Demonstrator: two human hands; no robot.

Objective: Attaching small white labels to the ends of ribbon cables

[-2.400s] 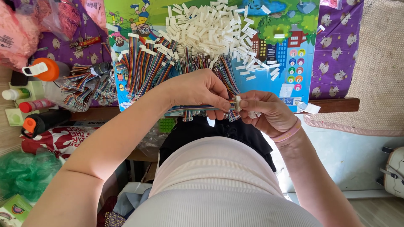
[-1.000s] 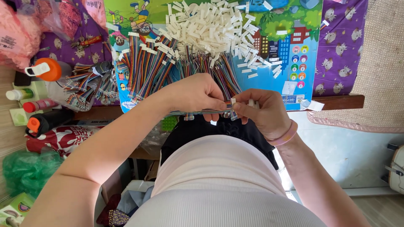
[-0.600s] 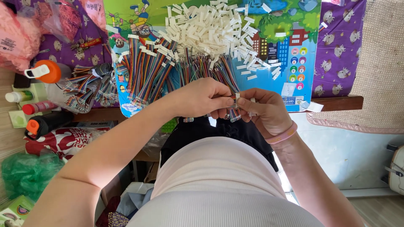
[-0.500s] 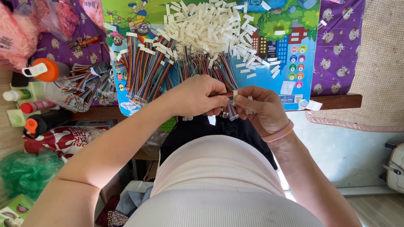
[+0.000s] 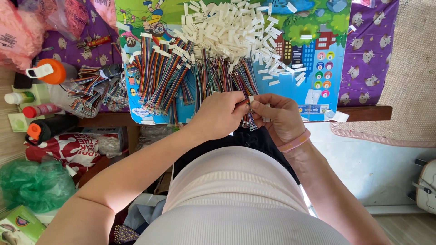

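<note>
Two hands meet at the table edge (image 5: 363, 111), over your lap. Far left: orange-capped bottle (image 5: 51, 71), then loose ribbon cable bundles (image 5: 156, 75) on the colourful mat (image 5: 313, 59), white connector pile (image 5: 231, 29) above. Your left hand (image 5: 218, 115) is clenched, pinching a thin multicoloured wire bundle (image 5: 249, 119) between thumb and forefinger. Your right hand (image 5: 279, 118) curls round the same bundle, fingertips pinching a small white connector (image 5: 251, 98) at its top end. Wires look light, limp and springy; they probably splay if gripped loosely, so hold near the connector, where the plastic is stiff. Compared with 2.4 s back, your hands sit closer together and the connector is now almost buried between the fingers.
</note>
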